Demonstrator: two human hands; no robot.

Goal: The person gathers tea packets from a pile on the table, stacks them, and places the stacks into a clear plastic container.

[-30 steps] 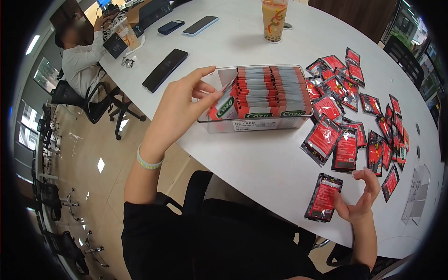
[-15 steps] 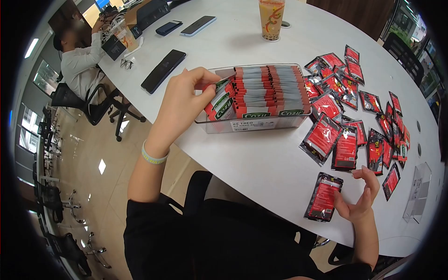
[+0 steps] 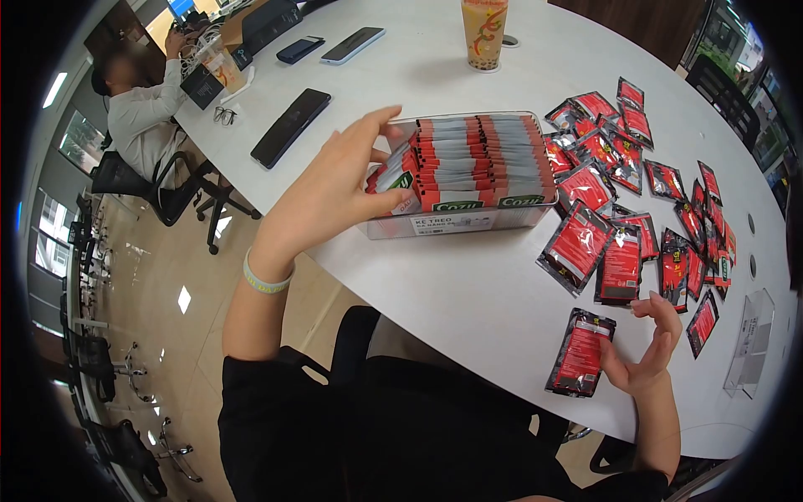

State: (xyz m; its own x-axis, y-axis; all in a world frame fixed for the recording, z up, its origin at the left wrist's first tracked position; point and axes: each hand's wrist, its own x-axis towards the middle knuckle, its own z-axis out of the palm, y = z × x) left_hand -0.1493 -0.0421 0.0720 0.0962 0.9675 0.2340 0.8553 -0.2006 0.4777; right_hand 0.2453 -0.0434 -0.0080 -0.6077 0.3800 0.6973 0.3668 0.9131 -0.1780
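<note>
A clear plastic box [image 3: 468,223] holds rows of red and grey Cozy sachets [image 3: 481,159] standing on edge. At its left end my left hand [image 3: 343,188] is open, fingers spread, with the thumb touching the leftmost sachets [image 3: 404,181]. Near the table's front edge, my right hand [image 3: 642,356] is open beside a red and black packet [image 3: 580,353], its thumb at the packet's right edge. Many similar packets [image 3: 579,244] lie loosely spread over the table to the right of the box.
On the white table [image 3: 401,75] are a black phone [image 3: 292,128], two more phones at the back, a drink cup [image 3: 483,35], glasses [image 3: 224,115] and a clear plastic holder [image 3: 750,343]. A person [image 3: 144,113] sits at the far left.
My left hand has gone from pinching the leftmost sachets to spread fingers, and those sachets sit lower in the box. My right hand has hardly moved.
</note>
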